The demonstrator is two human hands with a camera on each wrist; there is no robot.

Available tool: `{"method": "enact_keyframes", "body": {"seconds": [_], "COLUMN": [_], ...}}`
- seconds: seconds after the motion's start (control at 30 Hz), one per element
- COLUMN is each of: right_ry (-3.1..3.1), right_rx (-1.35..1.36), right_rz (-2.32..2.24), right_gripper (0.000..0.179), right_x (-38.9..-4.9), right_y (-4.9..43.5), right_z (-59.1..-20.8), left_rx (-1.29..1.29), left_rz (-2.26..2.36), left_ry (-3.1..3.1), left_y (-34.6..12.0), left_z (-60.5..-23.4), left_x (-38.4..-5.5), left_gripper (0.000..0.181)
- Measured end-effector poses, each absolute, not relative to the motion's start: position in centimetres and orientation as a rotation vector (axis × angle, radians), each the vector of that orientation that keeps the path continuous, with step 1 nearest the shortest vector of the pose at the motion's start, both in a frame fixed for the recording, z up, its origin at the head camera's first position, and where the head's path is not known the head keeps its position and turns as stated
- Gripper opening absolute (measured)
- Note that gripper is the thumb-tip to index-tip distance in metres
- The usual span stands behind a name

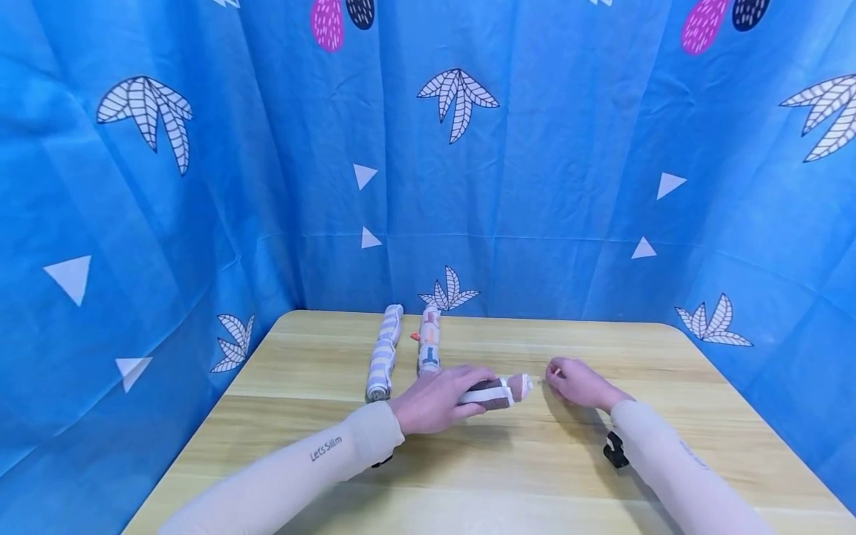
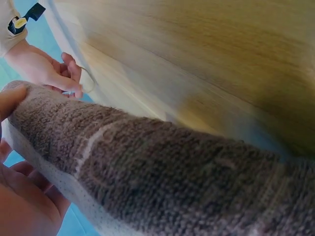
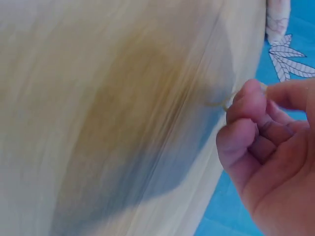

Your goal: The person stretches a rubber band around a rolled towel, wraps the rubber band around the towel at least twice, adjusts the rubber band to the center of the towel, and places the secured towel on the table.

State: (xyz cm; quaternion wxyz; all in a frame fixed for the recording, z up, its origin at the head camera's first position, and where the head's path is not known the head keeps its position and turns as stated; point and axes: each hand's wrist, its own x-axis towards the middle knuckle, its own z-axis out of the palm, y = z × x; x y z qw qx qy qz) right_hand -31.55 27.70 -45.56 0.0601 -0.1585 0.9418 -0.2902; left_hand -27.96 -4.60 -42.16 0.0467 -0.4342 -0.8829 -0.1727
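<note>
My left hand [image 1: 435, 400] grips a rolled brown-and-white striped towel [image 1: 496, 394], held over the table with its far end pointing right. Up close in the left wrist view, the brown terry pile of the towel fills the lower half, fingers and thumb around one end. Just right of that end is my right hand [image 1: 580, 383], its fingertips pinching a thin, pale yellowish rubber band [image 3: 215, 104]. The band shows as a small loop beside the fingers in the left wrist view. Most of it is hidden by the fingers in the right wrist view.
Two more rolled towels lie toward the back of the wooden table [image 1: 321, 349]: a lavender-and-white striped one [image 1: 384, 353] and a white patterned one [image 1: 430, 338], its near end behind my left hand. A blue curtain [image 1: 568, 186] hangs around the table's back and sides.
</note>
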Motion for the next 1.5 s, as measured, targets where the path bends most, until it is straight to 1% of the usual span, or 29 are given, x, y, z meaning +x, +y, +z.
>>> {"method": "enact_keyframes", "body": {"seconds": [0.13,0.3,0.47,0.57,0.7,0.93,1.1,1.3,1.5], "right_ry": [2.766,2.698,2.494,2.362,2.226,1.98,2.112,2.229,2.359], "right_rx": [-0.487,-0.517,-0.476,-0.47,-0.511,-0.505,-0.521,-0.528,-0.641], "right_rz": [-0.908,-0.905,-1.148,-1.328,-1.508,-1.732,-1.686,-1.673,-1.651], "right_gripper": [0.02,0.031,0.043,0.047,0.048,0.044,0.046,0.067,0.075], "right_x": [-31.0,-30.3,-29.9,-29.5,-29.1,-28.5,-28.1,-27.6,-26.7], "right_y": [28.0,28.0,27.8,27.8,27.7,27.4,27.4,27.2,26.1], "right_z": [-45.4,-45.2,-44.9,-44.6,-44.1,-44.0,-44.0,-44.0,-43.7], "left_rx": [-1.329,-1.314,-1.281,-1.247,-1.209,-1.2,-1.196,-1.192,-1.163], "left_rz": [-0.525,-0.512,-0.496,-0.478,-0.463,-0.491,-0.513,-0.563,-0.725], "left_ry": [-2.695,-2.712,-2.733,-2.742,-2.751,-2.746,-2.754,-2.783,-2.823], "left_y": [-4.5,-4.5,-4.5,-4.5,-4.5,-4.5,-4.4,-4.3,-4.4], "left_z": [-42.3,-42.3,-42.3,-42.5,-42.6,-42.7,-42.6,-42.3,-41.9], "left_x": [-28.1,-28.1,-28.0,-28.0,-28.1,-28.0,-27.8,-27.6,-27.6], "left_gripper": [0.043,0.044,0.045,0.045,0.047,0.046,0.046,0.047,0.047]}}
